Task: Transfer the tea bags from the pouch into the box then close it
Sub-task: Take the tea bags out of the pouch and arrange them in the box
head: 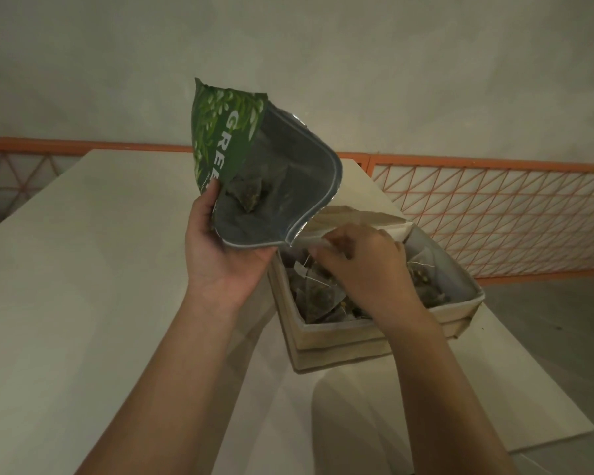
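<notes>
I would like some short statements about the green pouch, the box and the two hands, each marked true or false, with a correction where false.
1. The left hand holds the green foil pouch by its open mouth. True.
2. The pouch is empty. False: at least one pyramid tea bag shows inside it.
3. The right hand is over the open beige cardboard box, among tea bags. True.
4. The box lies on the floor. False: it stands on the pale table.
5. The box lid is closed. False: the box is open, with tea bags visible inside.
</notes>
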### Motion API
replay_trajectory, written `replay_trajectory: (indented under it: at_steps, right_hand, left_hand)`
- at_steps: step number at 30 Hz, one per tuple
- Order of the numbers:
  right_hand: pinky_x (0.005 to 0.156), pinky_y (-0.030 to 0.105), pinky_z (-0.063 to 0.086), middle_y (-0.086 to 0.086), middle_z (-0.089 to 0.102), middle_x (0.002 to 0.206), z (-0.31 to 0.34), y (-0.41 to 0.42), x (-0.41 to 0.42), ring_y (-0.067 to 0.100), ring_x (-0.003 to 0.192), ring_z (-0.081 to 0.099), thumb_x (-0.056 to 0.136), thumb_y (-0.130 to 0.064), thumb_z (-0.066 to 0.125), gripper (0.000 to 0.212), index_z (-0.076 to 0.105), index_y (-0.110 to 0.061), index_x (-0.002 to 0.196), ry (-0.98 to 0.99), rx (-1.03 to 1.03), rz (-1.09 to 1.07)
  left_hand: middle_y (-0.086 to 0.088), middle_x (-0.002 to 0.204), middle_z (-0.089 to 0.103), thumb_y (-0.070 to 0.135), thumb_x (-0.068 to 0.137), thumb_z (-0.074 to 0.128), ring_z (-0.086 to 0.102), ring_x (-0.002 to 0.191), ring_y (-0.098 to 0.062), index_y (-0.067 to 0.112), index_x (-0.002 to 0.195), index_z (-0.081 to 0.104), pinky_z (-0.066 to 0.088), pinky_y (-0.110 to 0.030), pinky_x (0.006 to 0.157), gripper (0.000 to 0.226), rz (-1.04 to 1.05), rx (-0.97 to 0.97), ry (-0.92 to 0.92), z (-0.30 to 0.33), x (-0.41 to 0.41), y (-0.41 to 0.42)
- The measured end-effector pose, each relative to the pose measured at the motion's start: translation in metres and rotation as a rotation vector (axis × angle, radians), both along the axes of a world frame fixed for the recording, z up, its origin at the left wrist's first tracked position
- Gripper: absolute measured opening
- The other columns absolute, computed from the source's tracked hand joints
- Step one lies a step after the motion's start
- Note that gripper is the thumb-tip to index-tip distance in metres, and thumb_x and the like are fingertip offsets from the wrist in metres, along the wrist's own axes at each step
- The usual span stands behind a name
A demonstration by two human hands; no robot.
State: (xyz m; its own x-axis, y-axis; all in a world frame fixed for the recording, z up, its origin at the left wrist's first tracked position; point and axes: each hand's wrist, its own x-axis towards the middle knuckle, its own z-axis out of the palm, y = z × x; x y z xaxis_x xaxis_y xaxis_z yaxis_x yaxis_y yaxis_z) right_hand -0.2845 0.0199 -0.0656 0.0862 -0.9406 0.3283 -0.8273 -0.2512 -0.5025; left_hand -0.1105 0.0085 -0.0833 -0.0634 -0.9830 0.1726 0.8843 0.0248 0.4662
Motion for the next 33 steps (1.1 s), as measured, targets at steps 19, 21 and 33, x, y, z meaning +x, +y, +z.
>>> replay_trajectory:
  at_steps: [19,21,33]
  right_hand:
    - [0.082,0.022,0.056,-0.011,0.055,0.119,0.024,0.026,0.007,0.001,0.101,0.059,0.095,-0.044,0.053,0.047,0.052,-0.028,0.139,-0.547,-0.302,0.13]
    - [0.075,0.021,0.056,-0.009,0.059,0.107,0.028,0.028,0.007,0.002,0.093,0.06,0.098,-0.028,0.055,0.033,0.063,-0.02,0.129,-0.586,-0.422,0.123]
    - [0.067,0.016,0.051,0.005,0.066,0.092,0.024,0.032,0.005,0.002,0.079,0.06,0.094,-0.011,0.062,0.024,0.071,-0.008,0.116,-0.903,-0.53,0.083]
  left_hand:
    - [-0.014,0.147,0.053,0.046,0.099,0.046,0.048,0.137,-0.037,0.016,0.142,0.056,0.039,-0.05,0.113,0.054,0.02,0.034,-0.01,0.013,-0.013,0.008]
    - [-0.012,0.131,0.065,0.043,0.094,0.05,0.058,0.123,-0.034,0.015,0.123,0.07,0.044,-0.046,0.108,0.045,0.022,0.005,-0.005,0.019,-0.014,0.013]
    - [-0.015,0.148,0.052,0.049,0.092,0.051,0.05,0.131,-0.037,0.016,0.138,0.059,0.048,-0.047,0.103,0.058,-0.138,0.075,-0.035,0.045,-0.023,0.021]
